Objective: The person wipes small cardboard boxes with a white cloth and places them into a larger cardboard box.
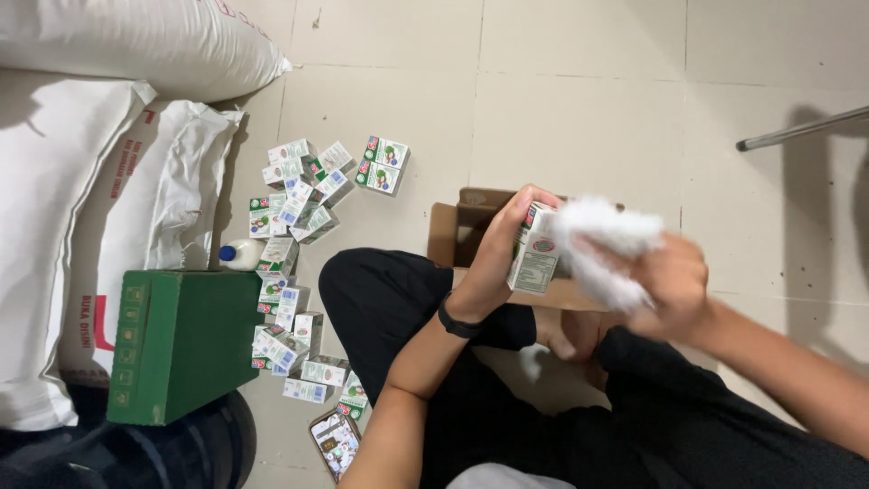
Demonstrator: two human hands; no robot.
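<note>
My left hand (496, 258) has its grip closed around a small carton (534, 251), held up over the open cardboard box (453, 231). My right hand (665, 281) is bunched around a white cloth (599, 240), rubbing it. Hard wiping could knock the carton loose, I reckon, and drop it onto the pile (294, 263) on the floor.

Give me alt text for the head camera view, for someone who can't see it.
A seated person's left hand holds a small carton while the right hand rubs it with a white cloth. More cartons lie scattered on the tiled floor beside a green box.
</note>
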